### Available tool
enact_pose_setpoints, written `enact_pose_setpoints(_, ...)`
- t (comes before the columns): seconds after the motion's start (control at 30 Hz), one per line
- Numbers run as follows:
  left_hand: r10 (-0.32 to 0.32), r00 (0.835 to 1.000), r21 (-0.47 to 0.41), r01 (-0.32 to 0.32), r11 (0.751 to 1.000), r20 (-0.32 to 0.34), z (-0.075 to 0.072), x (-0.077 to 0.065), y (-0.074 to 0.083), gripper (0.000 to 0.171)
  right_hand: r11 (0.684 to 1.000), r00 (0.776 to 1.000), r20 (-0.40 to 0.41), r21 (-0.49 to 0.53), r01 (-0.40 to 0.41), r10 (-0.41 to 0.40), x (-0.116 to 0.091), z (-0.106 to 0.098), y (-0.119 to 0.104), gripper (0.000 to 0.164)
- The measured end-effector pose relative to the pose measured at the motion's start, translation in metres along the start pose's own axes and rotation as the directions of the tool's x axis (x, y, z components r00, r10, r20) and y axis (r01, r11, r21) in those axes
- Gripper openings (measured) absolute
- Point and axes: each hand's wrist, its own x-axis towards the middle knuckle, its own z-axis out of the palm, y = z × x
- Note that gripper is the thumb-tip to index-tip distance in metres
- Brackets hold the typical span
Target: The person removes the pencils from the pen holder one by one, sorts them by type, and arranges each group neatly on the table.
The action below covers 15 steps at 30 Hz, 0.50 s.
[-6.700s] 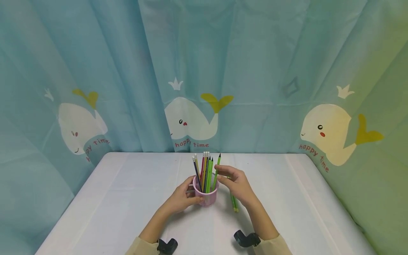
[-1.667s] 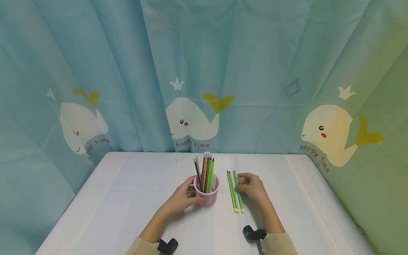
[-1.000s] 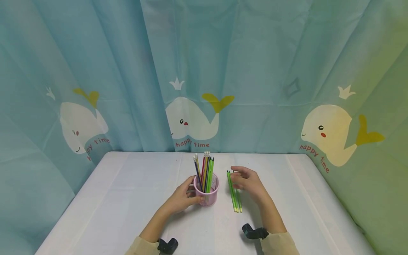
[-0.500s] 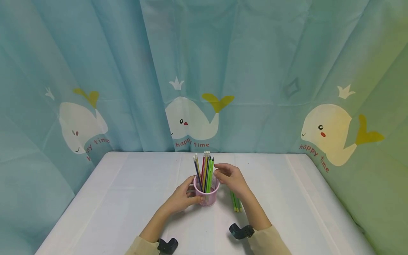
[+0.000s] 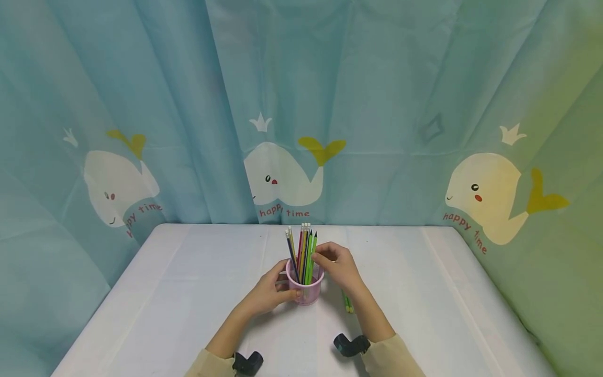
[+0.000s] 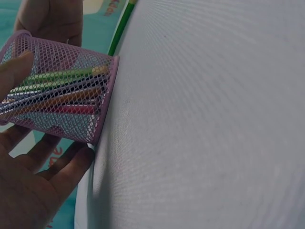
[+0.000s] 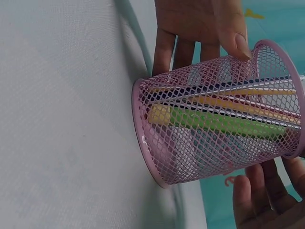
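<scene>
A pink mesh pencil cup (image 5: 305,296) stands upright on the table, holding blue, yellow, red and green pencils. My left hand (image 5: 266,293) grips the cup from its left side, thumb in front and fingers behind; the left wrist view shows the thumb against the mesh. My right hand (image 5: 340,264) is at the cup's right rim, with thumb and index finger pinching a green pencil (image 5: 314,246) near its dark tip. Through the mesh in the right wrist view, the yellow end of a green pencil (image 7: 200,119) sits at the cup's bottom.
Green pencils (image 5: 347,305) lie on the white table (image 5: 188,303) right of the cup, partly hidden behind my right wrist. A blue-green curtain (image 5: 377,104) with whale prints hangs behind the table and along both sides.
A green pencil held at the cup earlier was laid beside the others on the table. My right hand then moved left to the cup and closed on another green pencil; my left hand stayed put.
</scene>
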Motion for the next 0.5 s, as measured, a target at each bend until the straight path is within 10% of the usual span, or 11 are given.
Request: enact_pose_setpoints(0.5, 0.004, 1.0, 0.023, -0.004, 1.0, -0.004, -0.001, 0.002, -0.004, 0.077, 0.987, 1.0, -0.013, 0.157, -0.016, 0.018, 0.01, -0.002, 0.022, 0.015)
